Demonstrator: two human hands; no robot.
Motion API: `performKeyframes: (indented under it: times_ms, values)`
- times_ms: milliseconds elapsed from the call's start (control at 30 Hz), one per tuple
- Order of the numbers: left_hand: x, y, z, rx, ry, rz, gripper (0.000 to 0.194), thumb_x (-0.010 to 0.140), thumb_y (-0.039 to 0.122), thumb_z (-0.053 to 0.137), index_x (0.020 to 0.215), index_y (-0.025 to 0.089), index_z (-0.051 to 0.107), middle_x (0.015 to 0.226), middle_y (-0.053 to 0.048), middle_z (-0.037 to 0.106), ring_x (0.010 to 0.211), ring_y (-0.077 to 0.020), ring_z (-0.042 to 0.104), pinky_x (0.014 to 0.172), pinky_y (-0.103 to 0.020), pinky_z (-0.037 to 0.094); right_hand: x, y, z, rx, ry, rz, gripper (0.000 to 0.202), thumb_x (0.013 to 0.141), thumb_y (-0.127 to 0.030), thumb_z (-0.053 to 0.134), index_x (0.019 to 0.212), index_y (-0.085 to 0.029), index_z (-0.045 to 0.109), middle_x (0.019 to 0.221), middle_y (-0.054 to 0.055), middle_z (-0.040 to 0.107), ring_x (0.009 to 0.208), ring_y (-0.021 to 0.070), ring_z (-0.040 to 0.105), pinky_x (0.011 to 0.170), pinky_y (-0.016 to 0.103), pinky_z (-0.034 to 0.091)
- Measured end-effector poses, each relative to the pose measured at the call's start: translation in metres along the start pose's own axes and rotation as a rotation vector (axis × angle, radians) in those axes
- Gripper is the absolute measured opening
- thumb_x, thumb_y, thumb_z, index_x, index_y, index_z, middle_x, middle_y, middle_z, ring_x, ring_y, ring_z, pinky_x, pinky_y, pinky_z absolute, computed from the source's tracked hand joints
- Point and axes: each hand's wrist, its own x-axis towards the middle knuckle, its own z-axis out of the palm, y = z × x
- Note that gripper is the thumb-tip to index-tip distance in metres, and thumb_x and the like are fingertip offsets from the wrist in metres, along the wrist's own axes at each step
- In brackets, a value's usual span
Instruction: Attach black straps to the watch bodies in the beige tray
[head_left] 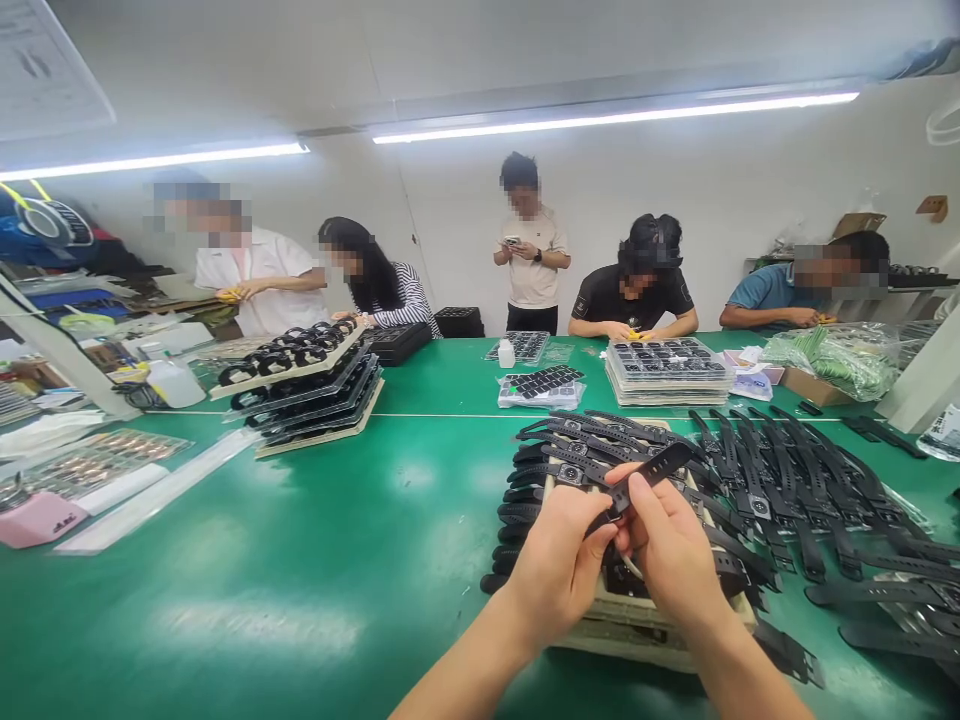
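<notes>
My left hand (559, 560) and my right hand (667, 535) are close together over a stack of trays (637, 640) filled with black watches. Both hands have their fingers closed on a black watch strap (656, 467), whose perforated end points up and to the right. The part between my fingers is mostly hidden. A thin pale loop shows just below my right fingers. Beneath and behind my hands lie rows of watches (571, 474) with black straps, some with round sensor backs showing. More black watches (759, 505) lie to the right.
Stacked trays of black bands (315, 400) stand at the left. Across the green table (300, 560) are a tray stack (667, 370), a small white bottle (506, 353) and several people. A pink dispenser (41, 515) sits at the far left, beside clear strips.
</notes>
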Motion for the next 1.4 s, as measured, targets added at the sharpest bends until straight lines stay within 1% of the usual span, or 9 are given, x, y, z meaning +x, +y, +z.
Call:
performKeyframes:
  times_ms: [233,367,500,600,700,833,933,1167,1400]
  values:
    - [0.003,0.001,-0.001,0.048,0.038,0.048,0.049,0.084,-0.001,0.053,0.129,0.018,0.045,0.091,-0.004,0.058,0.089,-0.0058,0.047,0.083,-0.017,0.043,-0.003,0.001,0.003,-0.025,0.030,0.010,0.095,0.065,-0.083,0.060,0.130,-0.014,0.046,0.072,-0.001,0.040,0.058,-0.0022,0.042,0.052,0.011,0.041]
    - [0.003,0.001,-0.003,0.053,0.002,0.022,0.038,0.086,0.000,0.053,0.119,0.018,0.050,0.089,-0.003,0.057,0.091,-0.0049,0.048,0.085,-0.016,0.042,-0.004,0.003,-0.002,-0.262,-0.039,-0.105,0.086,0.080,-0.082,0.040,0.129,-0.012,0.055,0.080,0.004,0.049,0.063,-0.0028,0.040,0.056,0.010,0.041]
    - [0.000,0.001,-0.003,-0.264,0.052,-0.402,0.015,0.098,0.022,0.046,0.113,0.019,0.046,0.104,-0.001,0.058,0.097,-0.0003,0.054,0.087,-0.011,0.045,-0.006,-0.001,-0.004,-0.722,-0.229,-0.417,0.058,0.095,-0.062,0.032,0.138,-0.031,0.057,0.105,0.004,0.054,0.092,-0.0051,0.049,0.085,0.004,0.047]
    - [0.001,0.001,0.000,-0.751,0.125,-0.786,0.041,0.095,0.052,0.049,0.111,0.017,0.034,0.095,0.000,0.052,0.077,0.0012,0.050,0.070,-0.011,0.044,-0.010,-0.003,0.000,-0.880,-0.254,-0.466,0.056,0.094,-0.054,0.043,0.149,-0.042,0.041,0.120,-0.002,0.053,0.105,-0.0083,0.051,0.095,0.001,0.047]
    - [0.008,0.002,0.001,-1.052,0.239,-0.910,0.056,0.087,0.060,0.059,0.112,0.020,0.029,0.089,0.003,0.049,0.067,0.0041,0.043,0.067,-0.010,0.040,-0.011,-0.001,0.005,-0.929,-0.134,-0.653,0.045,0.095,-0.042,0.045,0.140,-0.038,0.050,0.119,-0.008,0.058,0.106,-0.0101,0.053,0.095,0.001,0.046]
    - [0.017,0.002,-0.002,-1.139,0.367,-0.940,0.062,0.081,0.059,0.068,0.116,0.023,0.031,0.078,0.006,0.045,0.059,0.0054,0.037,0.059,-0.009,0.033,-0.012,0.001,0.009,-0.996,-0.035,-0.824,0.045,0.093,-0.032,0.049,0.137,-0.041,0.048,0.113,-0.013,0.060,0.102,-0.0118,0.052,0.092,0.000,0.044]
    - [0.015,0.000,-0.006,-1.124,0.322,-0.951,0.065,0.080,0.057,0.070,0.120,0.024,0.032,0.068,0.006,0.036,0.056,0.0043,0.037,0.057,-0.011,0.032,-0.016,-0.002,0.011,-0.956,-0.064,-0.763,0.043,0.093,-0.032,0.048,0.134,-0.041,0.049,0.111,-0.012,0.060,0.098,-0.0123,0.053,0.089,-0.002,0.044]
    - [0.005,-0.001,-0.013,-1.116,-0.035,-0.909,0.074,0.084,0.081,0.037,0.130,0.023,0.029,0.103,-0.003,0.051,0.089,-0.0030,0.054,0.084,-0.015,0.047,-0.012,0.009,0.010,-0.654,-0.089,-0.378,0.043,0.089,-0.054,0.050,0.109,-0.017,0.060,0.101,-0.002,0.062,0.086,-0.0087,0.056,0.079,-0.003,0.045]
    - [0.020,-0.008,-0.034,-0.725,-0.202,-0.885,0.057,0.081,0.053,0.070,0.122,0.016,0.057,0.117,-0.007,0.061,0.106,-0.0064,0.058,0.095,-0.013,0.049,0.001,0.005,-0.003,-0.314,0.049,-0.250,0.067,0.080,-0.071,0.054,0.114,-0.013,0.043,0.104,0.005,0.059,0.084,-0.0017,0.060,0.077,0.006,0.053]
